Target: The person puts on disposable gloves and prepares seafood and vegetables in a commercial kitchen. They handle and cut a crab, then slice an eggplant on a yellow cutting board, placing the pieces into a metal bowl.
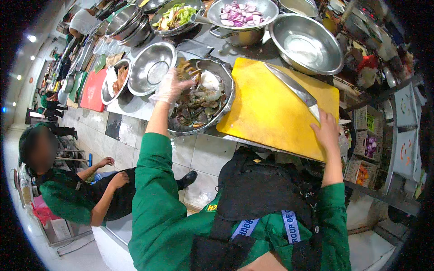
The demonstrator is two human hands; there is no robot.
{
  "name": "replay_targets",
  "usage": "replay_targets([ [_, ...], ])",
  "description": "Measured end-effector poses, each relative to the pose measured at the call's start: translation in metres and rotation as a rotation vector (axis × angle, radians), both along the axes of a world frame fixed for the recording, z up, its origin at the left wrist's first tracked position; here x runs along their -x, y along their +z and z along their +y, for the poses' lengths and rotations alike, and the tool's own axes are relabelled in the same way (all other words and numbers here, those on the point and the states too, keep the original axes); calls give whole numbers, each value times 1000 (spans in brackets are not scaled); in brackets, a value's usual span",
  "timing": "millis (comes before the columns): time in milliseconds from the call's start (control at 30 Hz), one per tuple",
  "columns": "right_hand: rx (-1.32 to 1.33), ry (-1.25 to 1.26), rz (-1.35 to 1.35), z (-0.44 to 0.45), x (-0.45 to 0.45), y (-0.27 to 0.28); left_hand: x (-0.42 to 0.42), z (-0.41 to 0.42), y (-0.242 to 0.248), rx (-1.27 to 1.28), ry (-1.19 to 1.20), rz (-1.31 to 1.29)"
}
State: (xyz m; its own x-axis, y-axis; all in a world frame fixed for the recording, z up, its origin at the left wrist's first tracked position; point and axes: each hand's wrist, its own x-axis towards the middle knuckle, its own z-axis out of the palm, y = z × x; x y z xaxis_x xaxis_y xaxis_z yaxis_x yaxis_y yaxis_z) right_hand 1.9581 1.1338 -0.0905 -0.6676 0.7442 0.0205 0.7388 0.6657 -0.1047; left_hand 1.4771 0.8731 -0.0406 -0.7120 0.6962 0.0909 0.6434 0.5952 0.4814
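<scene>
My left hand (pixel 173 86), in a clear plastic glove, is at the left side of a metal bowl (pixel 230 101) of seafood (pixel 200 108), which looks like shells and crab or shrimp pieces with something white. Brownish crab-like legs (pixel 188 69) lie at its fingers; whether it grips them is unclear. My bare right hand (pixel 326 130) rests at the right edge of a yellow cutting board (pixel 271 108), by the white handle (pixel 314 111) of a large kitchen knife (pixel 291 83). The knife lies flat and slanting across the board; how firmly the fingers hold the handle cannot be told.
Beyond the board stand an empty steel bowl (pixel 307 44) and a colander (pixel 242 13) of cut red onions. Left are another steel bowl (pixel 152 69), an oval bowl with food (pixel 116 81) and a red board (pixel 93 89). A co-worker (pixel 84 193) is close at my left. Vegetable baskets (pixel 366 145) stand right.
</scene>
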Motion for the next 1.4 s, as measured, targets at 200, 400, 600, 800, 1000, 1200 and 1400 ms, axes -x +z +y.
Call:
replay_targets([
  [200, 292, -69, -53, -24, 34, 34, -25, 10, 98, -420, 78, 146],
  [400, 993, 131, 140, -107, -6, 49, -108, 74, 128, -823, -233, -191],
  [600, 865, -449, 280, -79, -76, 31, -199, 155, 33, -513, -333, -563],
  [800, 608, -603, 625, -77, -138, 53, -238, 161, -51, -49, -272, -158],
  [1000, 540, -56, 409, -93, -87, 89, -248, 131, -65, -185, -339, -7],
  [1200, 330, 64, 251, -86, -57, 106, -248, 137, -61, -232, -383, -10],
  [1400, 274, 134, 143, -83, -64, 108, -225, 141, -54, -201, -444, -132],
])
